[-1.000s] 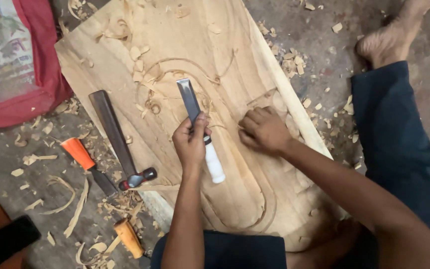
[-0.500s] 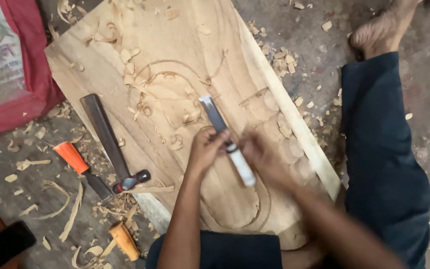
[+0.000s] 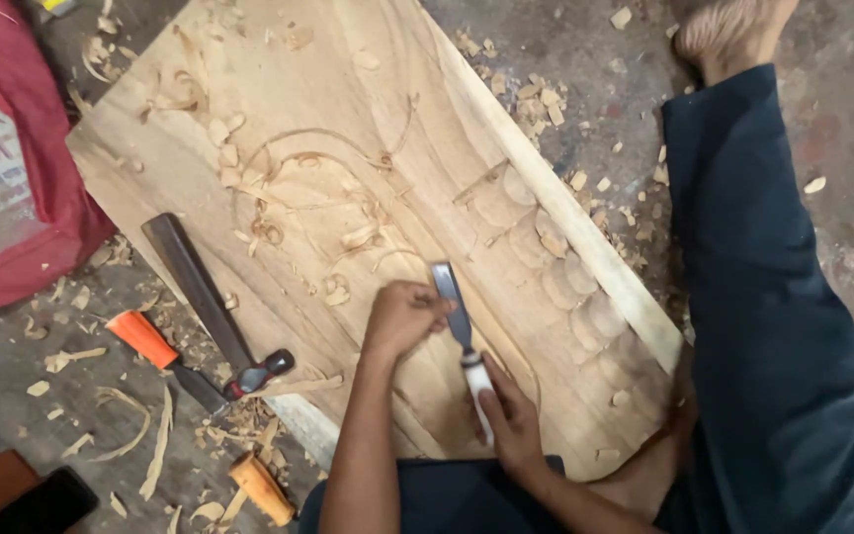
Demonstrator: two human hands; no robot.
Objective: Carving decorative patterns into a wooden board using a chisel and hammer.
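Gripping the white handle, the right hand (image 3: 511,420) hides most of it, while the left hand (image 3: 402,318) has its fingers (image 3: 435,309) pinched on the blade of the one flat steel chisel (image 3: 459,331), which lies slanted on the pale carved wooden plank (image 3: 348,129) near the middle. Left of it lie two tools: a long dark file (image 3: 200,292) and an orange-handled chisel (image 3: 150,346). A third, wooden handle (image 3: 261,488) is partly buried in shavings.

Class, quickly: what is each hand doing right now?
Left hand: closed, fingers gripping the chisel blade.
Right hand: closed around the chisel's white handle.
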